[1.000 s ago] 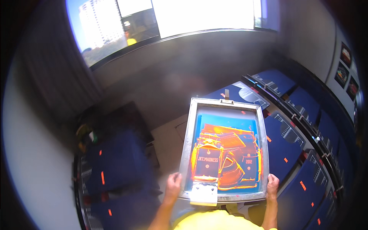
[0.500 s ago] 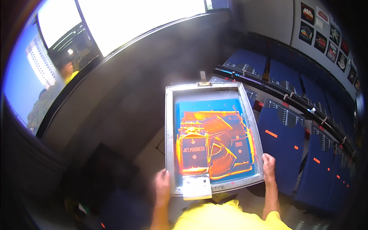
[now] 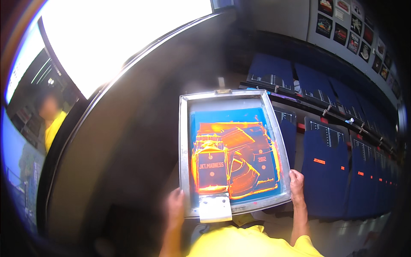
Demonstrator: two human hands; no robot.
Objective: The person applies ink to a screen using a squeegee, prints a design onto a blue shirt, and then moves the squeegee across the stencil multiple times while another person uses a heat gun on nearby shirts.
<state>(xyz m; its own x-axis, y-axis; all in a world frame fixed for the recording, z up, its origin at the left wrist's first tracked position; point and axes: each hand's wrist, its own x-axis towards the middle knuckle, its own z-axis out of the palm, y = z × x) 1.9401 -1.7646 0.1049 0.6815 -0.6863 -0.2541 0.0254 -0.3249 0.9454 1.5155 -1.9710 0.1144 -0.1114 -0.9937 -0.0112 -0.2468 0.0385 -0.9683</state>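
Note:
I hold a screen printing frame (image 3: 185,128) in front of me with both hands. Its metal rim surrounds a blue mesh smeared with bright orange ink (image 3: 239,141). My left hand (image 3: 175,204) grips the lower left side, its fingers partly blurred. Closed round the lower right side is my right hand (image 3: 296,182). A pale metal plate (image 3: 215,207) is fixed at the near edge, and a small metal clip (image 3: 222,91) sits on the far edge.
To the right, dark blue boards (image 3: 325,171) stand in two rows, several bearing small orange prints. A dark rail (image 3: 317,107) runs between the rows. Prints (image 3: 341,33) hang on the far wall. A bright window (image 3: 128,30) lies left, with a person's reflection (image 3: 53,118) in the glass.
My view has turned, so the window and reflection look larger and the boards have shifted. The frame stays in both hands, slightly farther left in the picture.

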